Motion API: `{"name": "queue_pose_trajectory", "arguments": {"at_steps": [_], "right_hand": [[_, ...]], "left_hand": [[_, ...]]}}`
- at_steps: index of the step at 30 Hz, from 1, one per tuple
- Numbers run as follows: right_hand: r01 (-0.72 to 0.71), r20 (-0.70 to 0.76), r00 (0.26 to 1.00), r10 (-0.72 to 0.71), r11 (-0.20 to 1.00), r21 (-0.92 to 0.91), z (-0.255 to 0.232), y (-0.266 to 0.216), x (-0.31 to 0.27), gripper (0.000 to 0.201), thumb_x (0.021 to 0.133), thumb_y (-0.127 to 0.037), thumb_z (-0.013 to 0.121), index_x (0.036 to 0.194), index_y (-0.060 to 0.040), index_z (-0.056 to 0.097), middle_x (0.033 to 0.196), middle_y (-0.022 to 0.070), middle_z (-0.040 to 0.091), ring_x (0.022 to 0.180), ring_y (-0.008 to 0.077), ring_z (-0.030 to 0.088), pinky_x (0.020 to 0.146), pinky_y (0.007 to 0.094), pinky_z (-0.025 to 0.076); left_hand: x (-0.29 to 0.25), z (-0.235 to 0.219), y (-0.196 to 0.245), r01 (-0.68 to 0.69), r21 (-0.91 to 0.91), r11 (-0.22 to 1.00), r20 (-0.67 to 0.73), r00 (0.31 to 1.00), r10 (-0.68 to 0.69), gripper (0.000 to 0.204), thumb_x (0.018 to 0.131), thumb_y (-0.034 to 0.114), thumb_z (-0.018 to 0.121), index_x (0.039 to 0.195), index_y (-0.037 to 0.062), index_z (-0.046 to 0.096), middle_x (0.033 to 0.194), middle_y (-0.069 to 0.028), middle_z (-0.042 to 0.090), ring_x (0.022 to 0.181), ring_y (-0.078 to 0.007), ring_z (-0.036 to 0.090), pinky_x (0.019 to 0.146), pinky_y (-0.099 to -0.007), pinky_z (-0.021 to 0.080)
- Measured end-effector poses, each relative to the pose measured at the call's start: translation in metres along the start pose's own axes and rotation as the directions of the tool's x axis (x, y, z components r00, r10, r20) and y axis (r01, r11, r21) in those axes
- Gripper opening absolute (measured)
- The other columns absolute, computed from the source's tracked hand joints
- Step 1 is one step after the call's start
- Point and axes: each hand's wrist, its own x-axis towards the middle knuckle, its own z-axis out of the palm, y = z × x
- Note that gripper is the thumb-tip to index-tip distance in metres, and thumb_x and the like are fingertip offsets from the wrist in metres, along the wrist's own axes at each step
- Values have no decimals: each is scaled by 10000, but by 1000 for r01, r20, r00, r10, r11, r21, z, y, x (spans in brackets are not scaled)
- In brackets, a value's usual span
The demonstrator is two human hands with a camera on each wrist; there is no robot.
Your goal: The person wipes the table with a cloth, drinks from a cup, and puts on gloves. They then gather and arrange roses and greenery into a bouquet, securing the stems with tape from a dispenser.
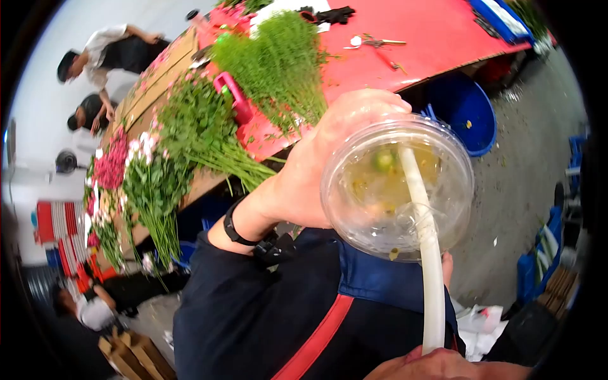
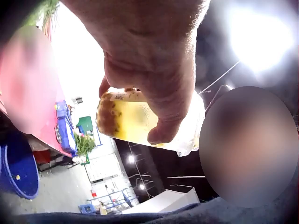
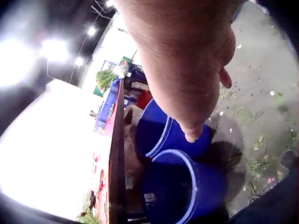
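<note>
My left hand [image 1: 326, 155] grips a clear plastic drink cup [image 1: 380, 234] raised close to the face. A wide white straw [image 1: 432, 285] runs from the cup to the person's mouth. Inside the cup are a pale yellow drink, something round and green, and dark specks. From the side, in the left wrist view, the cup [image 2: 133, 122] is tilted, with the thumb along its near wall. The right hand [image 3: 191, 93] hangs loose and holds nothing in the right wrist view, above blue buckets [image 3: 205, 172]; most of its fingers are hidden behind the palm.
A red-topped table [image 1: 418, 31] carries feathery green stems [image 1: 272, 60], leafy bunches [image 1: 196, 120], pink flowers [image 1: 113, 158], a pink jug [image 1: 233, 95] and red-handled cutters [image 1: 387, 60]. A blue bucket [image 1: 468, 114] stands below its edge. Several people work at the left.
</note>
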Motion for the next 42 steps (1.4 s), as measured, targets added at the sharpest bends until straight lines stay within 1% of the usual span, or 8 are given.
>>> {"name": "queue_pose_trajectory", "arguments": {"at_steps": [7,12,14,17,26,34,39,42], "right_hand": [[341,60,940,-335,930,-140,-37,-31,57,498,834,-201,689,1250,29,542,1225,232,570,1138,388,535,975,423,427],[388,209,904,-374,921,-31,-15,-3,88,483,832,-179,683,1249,19,541,1210,237,572,1141,396,530,965,429,428],[365,277,905,-323,924,-116,-19,-5,88,472,836,-173,680,1245,17,541,1205,240,571,1141,402,527,962,434,427],[437,346,870,-351,874,-211,-39,-69,56,463,839,-166,679,1240,20,541,1208,243,568,1138,408,527,961,438,427],[596,449,770,-453,763,-251,-27,-86,92,473,821,-153,699,1237,19,551,1182,233,592,1121,393,548,950,428,441],[603,405,774,-487,763,-234,-31,-98,84,473,812,-149,701,1231,14,556,1187,226,589,1119,386,552,952,421,444],[391,355,859,-368,920,6,-26,1,109,461,813,-143,696,1223,17,559,1189,225,585,1116,391,545,957,425,438],[317,287,915,-284,946,-73,-58,3,74,463,809,-146,697,1220,19,559,1190,225,584,1121,393,539,962,428,432]], "left_hand": [[-40,3,61,90,142,986,-93,993,-77,798,664,202,848,1324,33,432,1293,-169,487,1206,-338,480,980,-426,426],[-68,16,96,174,248,953,-148,979,-140,805,662,189,850,1327,40,422,1278,-169,497,1182,-342,492,971,-436,425],[-79,22,104,182,267,946,-179,974,-137,811,662,191,850,1332,41,418,1276,-168,497,1178,-341,494,971,-436,425],[-96,26,116,226,262,938,-220,961,-170,822,661,195,851,1339,42,413,1281,-167,491,1176,-341,494,971,-433,425],[-142,23,142,323,289,901,-361,909,-210,836,625,290,870,1315,30,477,1304,-211,493,1225,-345,482,996,-463,423],[-131,16,148,181,373,910,-361,932,-38,851,665,195,853,1362,35,391,1303,-176,482,1197,-357,482,986,-457,411],[-102,33,124,123,329,936,-281,959,-27,885,654,199,857,1373,15,374,1307,-189,480,1211,-363,472,997,-458,403],[-66,61,102,69,145,987,-226,974,-35,882,650,181,858,1372,16,377,1311,-191,467,1220,-353,466,998,-446,408]]}}
